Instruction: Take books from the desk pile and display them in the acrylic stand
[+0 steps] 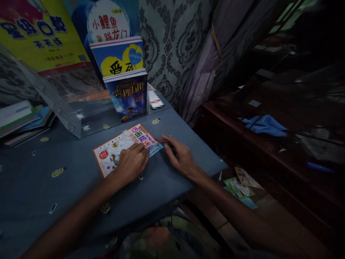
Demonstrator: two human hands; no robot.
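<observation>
A thin picture booklet with a brown border and colourful Chinese lettering lies flat on the cloth-covered table. My left hand rests over its lower part, fingers bent and pressed together against the cover; the thumb is hidden. Beneath the booklet's right side, a light-blue edge of another booklet peeks out. My right hand is just beyond the right corner, thumb and index finger apart, the index fingertip close to that corner. Nothing shows in the right hand.
Behind the booklet, a dark blue book stands upright before other books and a clear acrylic holder. More books lie stacked at left. Booklets are on the floor past the table's right edge, near a dark red cabinet with a blue cloth.
</observation>
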